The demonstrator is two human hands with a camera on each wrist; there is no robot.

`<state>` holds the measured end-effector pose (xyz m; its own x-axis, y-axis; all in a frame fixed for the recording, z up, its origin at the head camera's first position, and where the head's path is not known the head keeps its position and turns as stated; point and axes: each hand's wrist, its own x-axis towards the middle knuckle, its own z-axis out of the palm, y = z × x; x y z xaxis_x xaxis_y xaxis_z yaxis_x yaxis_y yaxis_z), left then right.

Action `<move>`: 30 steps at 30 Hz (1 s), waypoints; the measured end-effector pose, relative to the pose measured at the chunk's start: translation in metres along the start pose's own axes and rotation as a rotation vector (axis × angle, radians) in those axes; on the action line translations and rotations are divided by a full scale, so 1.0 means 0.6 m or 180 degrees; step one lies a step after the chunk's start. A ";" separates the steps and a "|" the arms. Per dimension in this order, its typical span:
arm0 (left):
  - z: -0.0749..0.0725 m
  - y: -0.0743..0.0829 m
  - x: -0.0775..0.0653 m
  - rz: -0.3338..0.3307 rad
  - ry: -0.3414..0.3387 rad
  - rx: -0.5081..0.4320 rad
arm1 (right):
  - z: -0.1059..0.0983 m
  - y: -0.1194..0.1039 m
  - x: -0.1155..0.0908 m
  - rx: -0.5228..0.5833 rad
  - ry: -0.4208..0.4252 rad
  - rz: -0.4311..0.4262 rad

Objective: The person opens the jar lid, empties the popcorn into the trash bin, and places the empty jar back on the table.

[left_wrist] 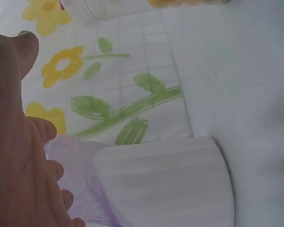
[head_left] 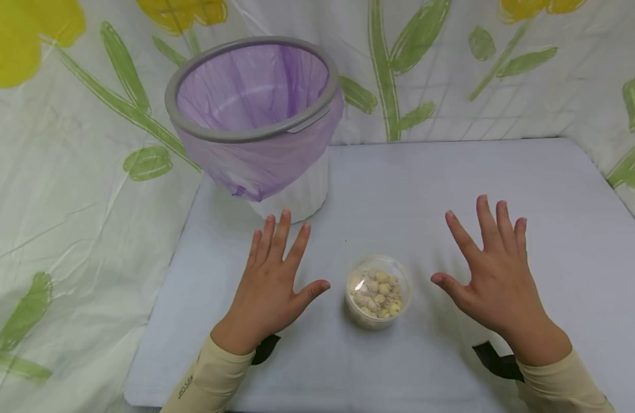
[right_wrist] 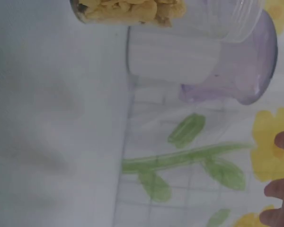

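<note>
Clear round plastic tub (head_left: pixel 371 323) of small pale-yellow lumps (head_left: pixel 381 288): likely light, slippery; hold around sides. Left hand (head_left: pixel 271 289), right hand (head_left: pixel 498 284): spread, empty.

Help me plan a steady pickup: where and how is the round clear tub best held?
Probably grip the tub around its side wall, bringing the left hand in from the tub's left: it stands upright, its round wall suits a wrapping hold, and nothing stands between them.
</note>
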<state>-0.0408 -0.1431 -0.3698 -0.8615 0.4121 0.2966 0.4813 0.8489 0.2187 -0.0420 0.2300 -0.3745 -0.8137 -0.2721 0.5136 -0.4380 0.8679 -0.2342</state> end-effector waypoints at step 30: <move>0.010 -0.011 -0.010 -0.0152 -0.0284 -0.0107 | 0.055 -0.132 0.020 0.0407 -0.0663 -0.1131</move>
<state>-0.0399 -0.1494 -0.3785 -0.8939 0.4005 0.2014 0.4431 0.8573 0.2621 -0.0298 0.1443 -0.3768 -0.6578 -0.6342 0.4062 -0.7381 0.6502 -0.1800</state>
